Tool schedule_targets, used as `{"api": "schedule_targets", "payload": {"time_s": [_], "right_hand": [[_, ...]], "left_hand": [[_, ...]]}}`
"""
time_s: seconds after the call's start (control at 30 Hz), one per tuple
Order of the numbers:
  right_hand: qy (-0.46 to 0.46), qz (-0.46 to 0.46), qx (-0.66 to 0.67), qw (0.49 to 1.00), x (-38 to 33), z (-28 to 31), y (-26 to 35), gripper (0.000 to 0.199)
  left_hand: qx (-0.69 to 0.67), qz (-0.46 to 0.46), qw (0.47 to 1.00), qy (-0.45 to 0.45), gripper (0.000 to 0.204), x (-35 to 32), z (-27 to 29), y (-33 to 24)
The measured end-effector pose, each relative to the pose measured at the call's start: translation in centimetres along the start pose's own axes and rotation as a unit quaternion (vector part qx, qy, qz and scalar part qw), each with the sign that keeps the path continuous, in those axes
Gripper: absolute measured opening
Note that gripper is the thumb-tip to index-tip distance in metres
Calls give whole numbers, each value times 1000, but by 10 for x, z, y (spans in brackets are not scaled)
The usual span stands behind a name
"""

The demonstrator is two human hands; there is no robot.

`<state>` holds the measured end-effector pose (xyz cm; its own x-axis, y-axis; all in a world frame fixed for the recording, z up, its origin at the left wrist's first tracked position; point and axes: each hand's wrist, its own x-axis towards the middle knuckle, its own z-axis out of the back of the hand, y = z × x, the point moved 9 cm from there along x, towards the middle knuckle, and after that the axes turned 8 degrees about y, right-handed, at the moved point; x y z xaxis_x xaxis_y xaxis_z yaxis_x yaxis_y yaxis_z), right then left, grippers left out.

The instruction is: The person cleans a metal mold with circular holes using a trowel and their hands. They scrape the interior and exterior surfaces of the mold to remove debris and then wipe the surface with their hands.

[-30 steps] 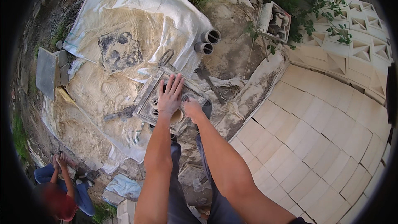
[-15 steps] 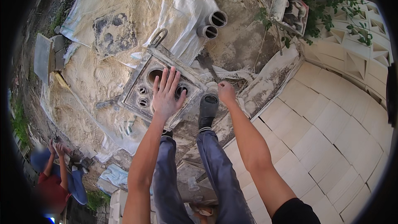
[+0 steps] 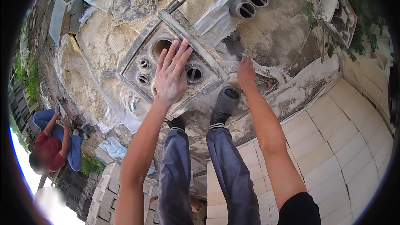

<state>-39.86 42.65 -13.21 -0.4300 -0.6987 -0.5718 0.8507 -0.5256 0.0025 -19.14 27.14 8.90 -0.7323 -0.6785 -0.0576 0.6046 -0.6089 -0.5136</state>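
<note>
My left hand (image 3: 171,75) lies flat over a square, metal-framed mould (image 3: 139,44), its fingers stretched out together and nothing held. Round openings of different sizes show in the mould's face around the hand; part of the face is hidden under the palm. A bent bar handle (image 3: 178,2) rises from the mould's far corner. To the right of the mould, my right hand (image 3: 246,71) is closed, apparently round the handle of a dark trowel (image 3: 234,41). The trowel's blade points away from me, low over the ground; the grip itself is hidden.
Pale sand (image 3: 93,64) covers a white sheet beyond and left. Two short pipes (image 3: 246,10) stand at the far right edge of the sheet. Cream blocks (image 3: 325,131) are stacked at my right. My boot (image 3: 226,105) is beside the mould. A person (image 3: 50,148) sits at the left.
The view has shifted, so the mould looks larger and higher. My left hand stays on the mould. My right hand remains closed and now reaches farther forward beside it.
</note>
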Motion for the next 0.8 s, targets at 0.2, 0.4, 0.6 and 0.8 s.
{"api": "schedule_targets", "payload": {"time_s": [0.2,0.4,0.6,0.8], "right_hand": [[16,-17,232,973,-8,29,-19,36],[10,-38,400,916,-57,89,-27,32],[52,-18,881,470,-127,170,30,38],[178,-45,499,847,-160,236,31,28]], "left_hand": [[-22,4,1000,-3,44,2,6,-2],[-137,72,984,-92,33,-35,7,-41],[-273,236,918,168,41,-70,-32,-137],[-173,280,925,190,56,-61,5,-100]]}}
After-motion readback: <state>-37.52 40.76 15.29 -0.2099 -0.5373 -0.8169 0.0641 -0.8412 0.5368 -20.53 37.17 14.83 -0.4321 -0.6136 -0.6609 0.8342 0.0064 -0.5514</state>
